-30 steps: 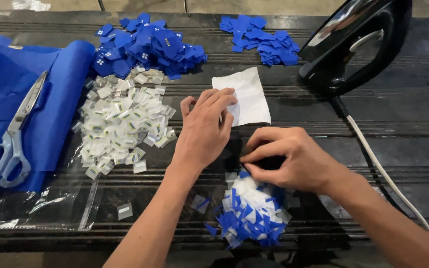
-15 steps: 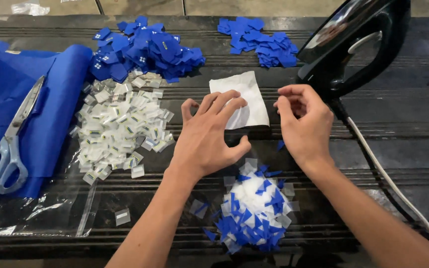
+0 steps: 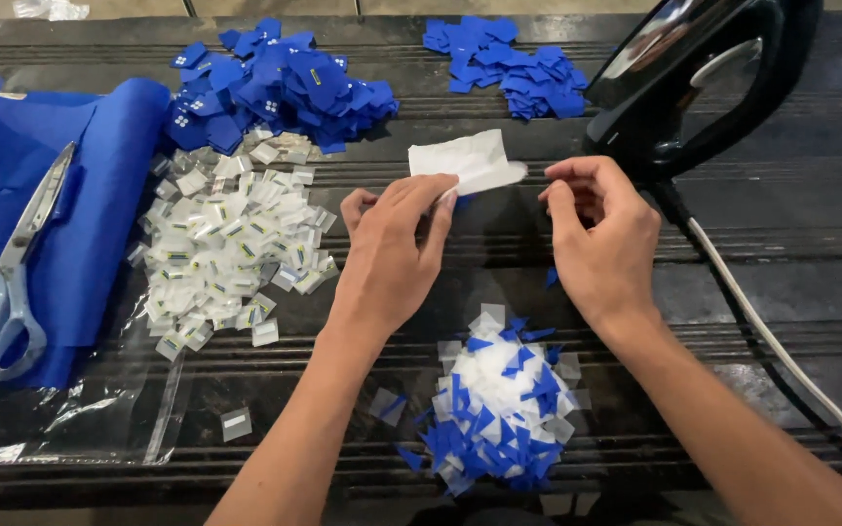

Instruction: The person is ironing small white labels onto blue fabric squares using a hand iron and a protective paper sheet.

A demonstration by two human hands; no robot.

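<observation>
A small white sheet (image 3: 468, 159) lies on the dark slatted table (image 3: 791, 273), with its near edge turned up. My left hand (image 3: 390, 255) grips that near edge with its fingertips. My right hand (image 3: 604, 237) hovers just right of the sheet's tip, fingers loosely curled, and I see nothing in it. A tiny blue scrap (image 3: 551, 278) lies under that hand. Close to me, between my forearms, sits a heap of blue and white offcuts (image 3: 504, 394).
A pile of small clear packets (image 3: 226, 244) lies at the left, with two heaps of blue patches (image 3: 280, 83) (image 3: 509, 63) behind. Blue fabric (image 3: 99, 175) with scissors (image 3: 12, 273) on it covers the far left. A black iron (image 3: 704, 83) and its cord (image 3: 772, 341) stand at the right.
The white sheet's near edge has been lifted and pushed away from me. My right hand has let go of the sheet's corner and now sits just beside it.
</observation>
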